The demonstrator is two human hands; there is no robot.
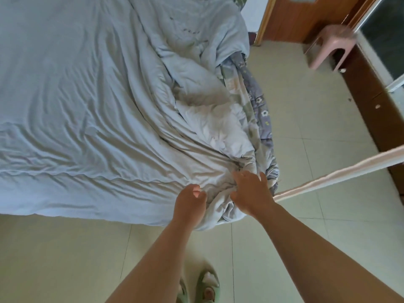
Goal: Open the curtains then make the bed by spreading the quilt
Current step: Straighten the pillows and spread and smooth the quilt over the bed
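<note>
A pale blue quilt [91, 101] covers most of the bed, smooth on the left and bunched into a heap [209, 110] along the right side, where its flowered underside [260, 110] shows. Both my hands are at the bed's near right corner. My left hand [191, 201] is closed on a fold of the quilt at the edge. My right hand [251, 193] grips the crumpled corner beside it, fingers dug into the cloth. No curtains are in view.
Pale tiled floor [306, 132] runs along the right side and foot of the bed. A pink plastic stool [330, 44] stands by a brown wooden door and skirting at top right. A pale slanted rail [341, 171] crosses right of my hand. My green slippers [205, 285] show below.
</note>
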